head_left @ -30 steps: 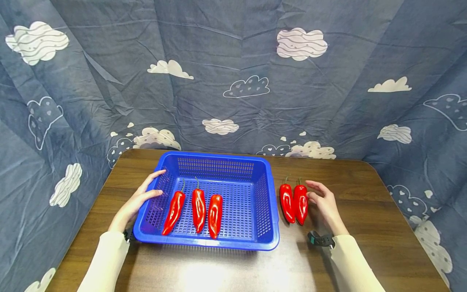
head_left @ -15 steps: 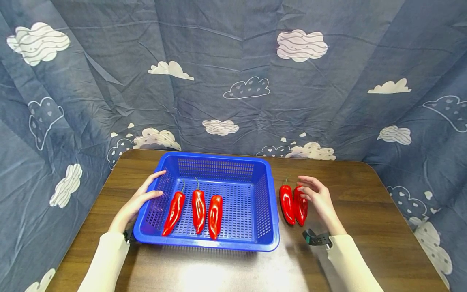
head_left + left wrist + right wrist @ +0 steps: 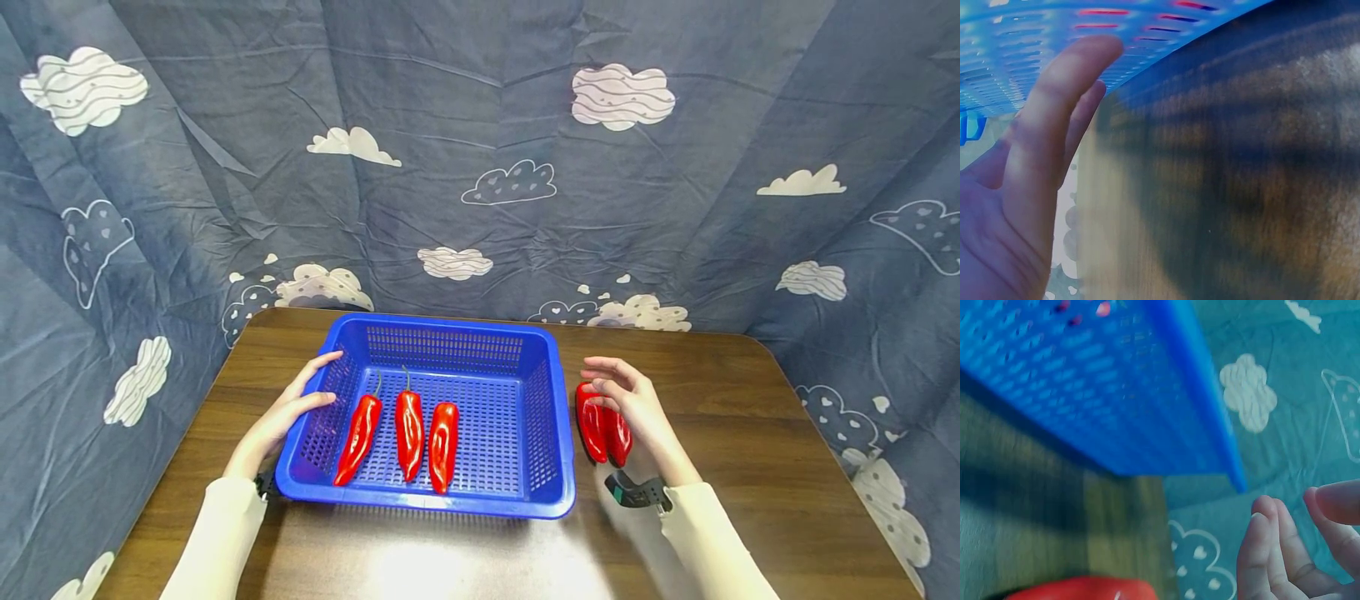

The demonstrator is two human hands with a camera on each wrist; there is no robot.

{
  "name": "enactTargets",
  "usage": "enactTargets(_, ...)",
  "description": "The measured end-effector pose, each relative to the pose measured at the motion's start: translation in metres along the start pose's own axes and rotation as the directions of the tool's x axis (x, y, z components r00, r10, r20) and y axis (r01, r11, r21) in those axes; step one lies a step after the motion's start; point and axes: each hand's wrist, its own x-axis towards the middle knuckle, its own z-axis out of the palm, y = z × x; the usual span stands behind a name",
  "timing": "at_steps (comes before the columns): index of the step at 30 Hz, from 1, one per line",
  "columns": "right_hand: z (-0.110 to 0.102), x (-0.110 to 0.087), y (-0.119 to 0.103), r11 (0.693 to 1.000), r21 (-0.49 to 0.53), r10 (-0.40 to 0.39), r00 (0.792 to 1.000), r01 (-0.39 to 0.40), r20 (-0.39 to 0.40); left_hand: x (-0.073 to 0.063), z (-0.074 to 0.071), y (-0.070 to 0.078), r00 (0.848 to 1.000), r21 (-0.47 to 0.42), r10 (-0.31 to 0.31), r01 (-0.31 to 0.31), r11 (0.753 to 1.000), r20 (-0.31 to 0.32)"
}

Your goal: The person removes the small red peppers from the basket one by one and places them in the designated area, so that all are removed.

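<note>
Close spacing: I may snag both right-side peppers (image 3: 596, 432).
Right hand (image 3: 632, 400), fingers apart, above them; left hand (image 3: 281, 413), fingers apart, at basket (image 3: 450, 327).

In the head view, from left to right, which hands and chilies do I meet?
Left hand, left basket chili, middle basket chili, right basket chili, left table chili, right table chili; the right hand overlaps both table chilies, its place unclear.
</note>
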Motion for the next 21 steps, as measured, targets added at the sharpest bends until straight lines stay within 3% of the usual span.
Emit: enactTargets(21, 0.045, 0.002, -0.028, 0.998, -0.022, 0.058, 0.985, -0.055, 0.164, -0.001, 0.001, 0.0, 1.0, -0.009, -0.004, 0.004, 1.0, 0.002)
